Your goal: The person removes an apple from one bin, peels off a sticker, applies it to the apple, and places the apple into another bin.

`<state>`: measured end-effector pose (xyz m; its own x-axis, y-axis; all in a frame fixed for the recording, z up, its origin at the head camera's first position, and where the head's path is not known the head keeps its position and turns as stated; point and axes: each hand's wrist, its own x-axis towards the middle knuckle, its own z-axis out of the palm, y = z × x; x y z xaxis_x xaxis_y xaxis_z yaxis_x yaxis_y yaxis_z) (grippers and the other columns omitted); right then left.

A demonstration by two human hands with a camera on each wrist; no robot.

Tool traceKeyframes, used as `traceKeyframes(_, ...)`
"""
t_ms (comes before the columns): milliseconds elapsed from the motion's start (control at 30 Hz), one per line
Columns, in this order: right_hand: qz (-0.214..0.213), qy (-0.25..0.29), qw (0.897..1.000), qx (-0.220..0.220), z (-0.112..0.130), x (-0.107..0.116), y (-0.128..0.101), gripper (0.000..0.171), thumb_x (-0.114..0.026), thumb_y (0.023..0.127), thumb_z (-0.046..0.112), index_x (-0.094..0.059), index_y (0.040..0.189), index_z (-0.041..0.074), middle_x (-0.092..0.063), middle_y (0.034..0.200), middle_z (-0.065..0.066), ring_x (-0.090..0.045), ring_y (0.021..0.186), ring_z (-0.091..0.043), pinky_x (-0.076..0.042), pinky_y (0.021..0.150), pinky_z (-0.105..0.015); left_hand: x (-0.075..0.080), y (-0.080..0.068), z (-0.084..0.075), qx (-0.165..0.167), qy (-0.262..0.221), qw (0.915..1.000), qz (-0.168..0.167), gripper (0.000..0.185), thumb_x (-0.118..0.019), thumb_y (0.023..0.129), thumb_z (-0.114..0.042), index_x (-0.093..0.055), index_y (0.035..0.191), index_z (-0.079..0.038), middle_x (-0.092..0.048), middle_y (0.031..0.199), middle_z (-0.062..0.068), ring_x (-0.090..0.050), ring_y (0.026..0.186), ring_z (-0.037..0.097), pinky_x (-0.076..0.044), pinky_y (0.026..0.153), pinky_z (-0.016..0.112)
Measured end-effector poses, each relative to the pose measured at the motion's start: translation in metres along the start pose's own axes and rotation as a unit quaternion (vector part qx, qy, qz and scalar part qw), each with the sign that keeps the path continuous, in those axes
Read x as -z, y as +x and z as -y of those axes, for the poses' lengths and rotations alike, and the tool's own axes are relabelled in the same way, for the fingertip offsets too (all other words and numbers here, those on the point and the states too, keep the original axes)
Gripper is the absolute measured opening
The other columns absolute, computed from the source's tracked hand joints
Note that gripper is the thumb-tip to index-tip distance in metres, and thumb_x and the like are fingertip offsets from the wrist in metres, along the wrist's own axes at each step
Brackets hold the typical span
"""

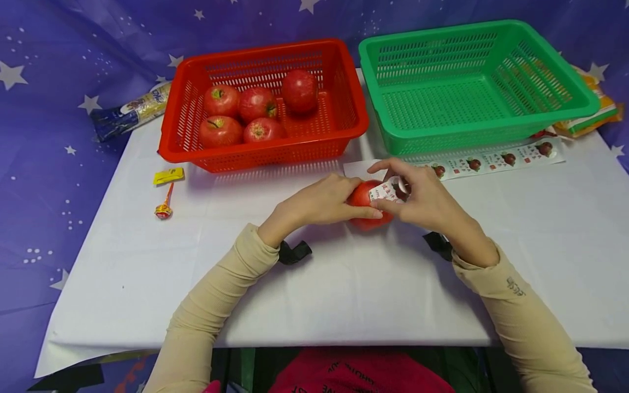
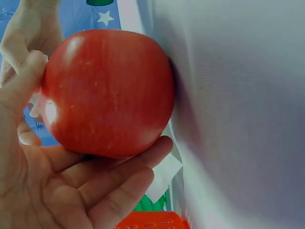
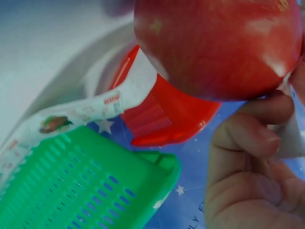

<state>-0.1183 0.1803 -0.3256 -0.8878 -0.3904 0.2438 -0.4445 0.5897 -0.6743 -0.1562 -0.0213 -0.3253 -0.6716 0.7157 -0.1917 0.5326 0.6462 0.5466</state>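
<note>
A red apple stands on the white cloth near the middle of the table. My left hand holds its left side, with the thumb and fingers spread around it, as the left wrist view of the apple also shows. From the right, my right hand pinches a white label with an apple picture and red writing, and the label lies against the apple's upper right side. In the right wrist view, the curled fingers are right at the apple's underside; the label is mostly hidden there.
Behind the hands stand a red basket with several apples and a green basket. A strip of labels lies before the green one. At left are a yellow packet and a lollipop; packages stick out behind.
</note>
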Motion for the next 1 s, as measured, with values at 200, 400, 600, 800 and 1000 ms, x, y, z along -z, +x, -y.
traceKeyframes(200,0.063,0.083,0.994,-0.043,-0.005,0.007,0.004,0.044,-0.078,0.078,0.009,-0.058,0.117,0.007,-0.051,0.065,0.000,-0.046,0.059,-0.011,-0.040,0.056,-0.023,0.001,0.000,0.000,-0.006,0.003,1.0000,0.006,0.047,-0.064,0.085,-0.057,-0.060,0.105,-0.014,-0.063,0.086,-0.002,-0.058,0.076,0.010,-0.046,0.068,0.022)
traceKeyframes(400,0.102,0.254,0.959,-0.075,-0.016,0.009,0.007,0.027,-0.068,0.085,0.000,-0.059,0.110,0.002,-0.062,0.074,0.002,-0.052,0.064,-0.012,-0.040,0.059,-0.023,0.001,0.000,0.002,-0.011,-0.005,0.9998,0.013,0.045,-0.067,0.084,-0.053,-0.061,0.108,-0.014,-0.063,0.087,-0.005,-0.057,0.077,0.010,-0.046,0.069,0.021)
traceKeyframes(600,0.095,0.277,0.955,-0.054,-0.022,0.006,0.006,0.024,-0.067,0.084,-0.004,-0.061,0.105,0.002,-0.059,0.070,0.001,-0.049,0.060,-0.012,-0.038,0.056,-0.023,0.000,0.001,-0.002,0.007,-0.042,0.9989,0.019,0.041,-0.056,0.089,-0.059,-0.061,0.093,-0.019,-0.059,0.077,-0.003,-0.053,0.073,0.011,-0.042,0.067,0.024)
traceKeyframes(800,0.150,0.324,0.932,-0.067,-0.039,0.010,0.009,0.027,-0.065,0.085,-0.004,-0.057,0.111,0.002,-0.060,0.071,-0.001,-0.056,0.061,-0.014,-0.045,0.059,-0.024,0.005,0.003,0.000,-0.021,-0.060,0.9965,0.054,0.039,-0.058,0.093,-0.046,-0.061,0.116,-0.015,-0.062,0.090,-0.004,-0.055,0.085,0.011,-0.043,0.079,0.023)
traceKeyframes(1000,0.189,0.337,0.920,-0.071,-0.059,0.016,0.012,0.029,-0.061,0.086,-0.010,-0.056,0.112,0.000,-0.056,0.069,0.000,-0.052,0.061,-0.016,-0.046,0.061,-0.025,0.009,0.001,0.005,-0.037,-0.076,0.9925,0.088,0.051,-0.064,0.091,-0.038,-0.055,0.134,-0.013,-0.065,0.107,-0.004,-0.057,0.097,0.010,-0.045,0.088,0.023)
